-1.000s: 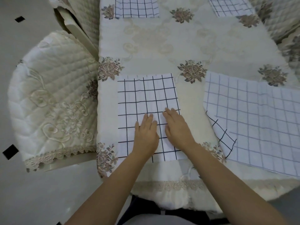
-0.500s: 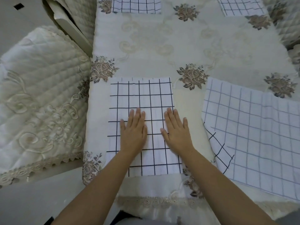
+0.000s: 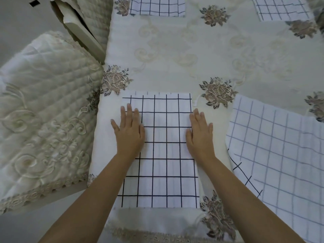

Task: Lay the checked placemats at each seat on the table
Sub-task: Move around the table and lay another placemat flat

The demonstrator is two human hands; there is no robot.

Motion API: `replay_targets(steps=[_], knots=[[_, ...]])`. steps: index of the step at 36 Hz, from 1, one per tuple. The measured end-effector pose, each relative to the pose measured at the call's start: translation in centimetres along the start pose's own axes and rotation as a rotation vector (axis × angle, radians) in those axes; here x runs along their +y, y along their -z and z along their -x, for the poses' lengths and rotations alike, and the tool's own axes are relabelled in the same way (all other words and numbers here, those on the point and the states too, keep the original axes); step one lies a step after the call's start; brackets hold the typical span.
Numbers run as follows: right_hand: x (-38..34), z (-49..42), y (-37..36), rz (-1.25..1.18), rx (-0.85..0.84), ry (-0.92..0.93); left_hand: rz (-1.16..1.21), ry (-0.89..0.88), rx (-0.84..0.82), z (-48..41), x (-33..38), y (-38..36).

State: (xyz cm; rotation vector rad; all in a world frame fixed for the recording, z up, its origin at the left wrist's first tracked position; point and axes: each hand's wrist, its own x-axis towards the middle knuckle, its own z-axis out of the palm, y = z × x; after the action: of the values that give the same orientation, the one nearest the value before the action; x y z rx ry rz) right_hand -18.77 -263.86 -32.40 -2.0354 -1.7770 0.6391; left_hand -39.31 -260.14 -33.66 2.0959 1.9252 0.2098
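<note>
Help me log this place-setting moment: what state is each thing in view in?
near placemat, flat on the tablecloth, at the near edge.
left hand, flat, pressing the mat's left edge.
right hand, flat, at its right edge.
stacked placemats, loose at right, pale one over a dark-lined one.
far left placemat, laid flat.
far right placemat, laid, partly out of frame.

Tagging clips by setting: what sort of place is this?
Probably a home dining room: a cream embroidered floral tablecloth, a white black-checked cloth placemat on it, and a cream quilted lace-trimmed chair cover alongside.
</note>
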Motion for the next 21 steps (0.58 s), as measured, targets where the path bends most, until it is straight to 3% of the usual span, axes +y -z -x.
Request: replay_targets(steps=[4, 8, 11, 14, 21], knots=[[-3.3, -2.4, -1.5, 0.035, -0.053, 0.125, 0.016, -0.129, -0.08, -1.1, 2.2, 0.2], [-6.0, -4.3, -3.4, 0.089, -0.138, 0.207, -0.015, -0.11, -0.176, -2.5, 3.1, -0.6], [-6.3, -5.0, -4.5, 0.181, -0.211, 0.245, -0.06, -0.107, -0.175, -3.0, 2.9, -1.2], [-5.3, -5.7, -4.8, 0.248, -0.148, 0.276, -0.039, -0.112, -0.101, -3.1, 2.4, -1.3], [-2.9, -7.4, -3.3, 0.367, -0.17, 0.221, -0.1, -0.04, -0.114, -4.4, 1.2, -0.8]])
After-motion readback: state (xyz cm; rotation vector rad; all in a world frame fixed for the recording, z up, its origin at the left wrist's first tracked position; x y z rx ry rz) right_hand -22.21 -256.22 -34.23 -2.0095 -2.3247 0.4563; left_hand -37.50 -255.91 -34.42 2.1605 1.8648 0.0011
